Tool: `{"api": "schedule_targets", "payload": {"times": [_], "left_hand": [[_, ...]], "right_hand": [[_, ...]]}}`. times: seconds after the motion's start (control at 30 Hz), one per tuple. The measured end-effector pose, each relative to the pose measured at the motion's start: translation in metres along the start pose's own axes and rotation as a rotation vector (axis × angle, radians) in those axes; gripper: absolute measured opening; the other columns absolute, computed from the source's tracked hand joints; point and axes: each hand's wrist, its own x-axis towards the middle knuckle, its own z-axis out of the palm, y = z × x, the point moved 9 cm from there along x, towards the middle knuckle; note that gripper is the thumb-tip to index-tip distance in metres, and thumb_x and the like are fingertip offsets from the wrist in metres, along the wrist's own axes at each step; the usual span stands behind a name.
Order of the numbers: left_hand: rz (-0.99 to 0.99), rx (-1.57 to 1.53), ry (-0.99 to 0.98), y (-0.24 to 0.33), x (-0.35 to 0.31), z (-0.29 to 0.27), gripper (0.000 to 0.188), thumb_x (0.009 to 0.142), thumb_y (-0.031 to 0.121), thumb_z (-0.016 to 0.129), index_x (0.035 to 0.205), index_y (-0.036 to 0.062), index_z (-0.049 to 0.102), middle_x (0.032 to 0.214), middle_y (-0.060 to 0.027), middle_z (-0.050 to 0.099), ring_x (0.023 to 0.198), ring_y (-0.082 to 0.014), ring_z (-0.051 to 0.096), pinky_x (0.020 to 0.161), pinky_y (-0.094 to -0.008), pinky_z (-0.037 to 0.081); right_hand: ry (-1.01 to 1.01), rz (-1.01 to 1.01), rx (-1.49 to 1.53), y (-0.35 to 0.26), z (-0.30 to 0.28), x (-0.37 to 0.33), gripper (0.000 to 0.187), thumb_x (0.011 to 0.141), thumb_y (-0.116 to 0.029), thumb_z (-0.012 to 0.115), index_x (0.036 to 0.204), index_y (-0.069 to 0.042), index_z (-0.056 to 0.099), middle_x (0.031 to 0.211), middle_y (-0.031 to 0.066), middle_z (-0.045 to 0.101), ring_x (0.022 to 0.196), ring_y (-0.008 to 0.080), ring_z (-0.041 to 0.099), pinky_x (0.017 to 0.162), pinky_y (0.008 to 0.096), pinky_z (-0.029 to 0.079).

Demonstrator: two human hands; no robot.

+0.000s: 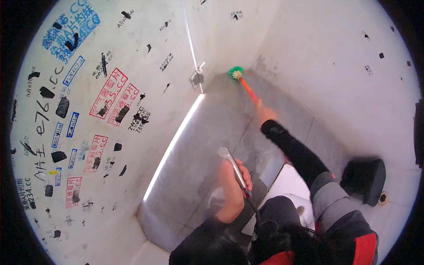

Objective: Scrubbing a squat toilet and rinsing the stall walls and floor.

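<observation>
My right hand (pixel 266 115) reaches out, its fingers closed round the orange handle of a scrub brush (pixel 248 89). The brush's round green and pale bristle head is at the far corner, where the white wall meets the grey tiled floor. Nearer to me, my left hand (pixel 231 190) grips a silver hand sprayer (pixel 239 171). Its nozzle points away from me, and a dark hose runs from its lower end back toward my body. I cannot tell whether water is coming out.
A white squat toilet (pixel 291 182) lies below my right arm. Beside it, against the right wall, stands a black bin (pixel 363 180). On the left, a pale door (pixel 145 88) bears stamps and scribbles, with a metal latch (pixel 197 78); light shows under it. Grey floor tiles (pixel 194 145) look partly wet.
</observation>
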Motion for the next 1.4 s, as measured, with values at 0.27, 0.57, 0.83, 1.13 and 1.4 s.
{"api": "schedule_targets", "payload": {"times": [0.27,0.57,0.83,1.13,1.4], "left_hand": [[-0.02,-0.024,0.001,-0.002,-0.005,-0.006,0.038,0.087,0.044,0.025,0.085,0.0092,0.041,0.053,-0.0016,0.039,0.042,-0.0098,0.036,0.037,-0.0225,0.03],[-0.044,-0.027,-0.031,-0.014,-0.01,0.004,0.04,0.086,0.046,0.026,0.084,0.0095,0.041,0.054,-0.0009,0.039,0.044,-0.0094,0.036,0.038,-0.0226,0.029],[-0.031,-0.039,-0.045,-0.01,-0.014,0.008,0.038,0.087,0.045,0.026,0.086,0.0106,0.042,0.054,-0.0005,0.039,0.044,-0.0094,0.036,0.038,-0.0228,0.029],[-0.04,-0.062,-0.027,-0.006,-0.015,0.004,0.037,0.087,0.044,0.026,0.086,0.0107,0.043,0.054,-0.0009,0.039,0.044,-0.0092,0.037,0.039,-0.0224,0.031],[-0.092,-0.025,-0.068,-0.017,-0.017,0.011,0.037,0.087,0.044,0.026,0.087,0.0106,0.042,0.056,-0.0004,0.038,0.045,-0.0088,0.036,0.039,-0.0226,0.03]], "right_hand": [[-0.065,-0.301,-0.097,-0.042,0.026,-0.061,0.04,0.084,-0.015,0.034,0.121,-0.006,0.025,0.071,0.0182,0.059,0.063,0.0306,0.06,0.05,0.0384,0.047],[0.044,-0.2,0.113,-0.053,0.06,-0.065,0.039,0.081,-0.012,0.036,0.117,-0.005,0.026,0.072,0.0187,0.058,0.062,0.0323,0.059,0.052,0.0412,0.046],[0.138,-0.094,-0.097,0.002,-0.004,-0.007,0.04,0.079,-0.012,0.042,0.116,-0.004,0.031,0.069,0.0141,0.06,0.059,0.0268,0.06,0.049,0.0378,0.047],[-0.126,-0.342,0.064,-0.041,0.04,-0.108,0.042,0.082,-0.013,0.034,0.122,-0.009,0.021,0.075,0.024,0.057,0.067,0.0356,0.058,0.056,0.044,0.046],[-0.03,-0.165,0.097,-0.033,0.029,-0.034,0.04,0.083,-0.015,0.032,0.121,-0.009,0.022,0.073,0.0233,0.056,0.068,0.0368,0.057,0.058,0.045,0.045]]}}
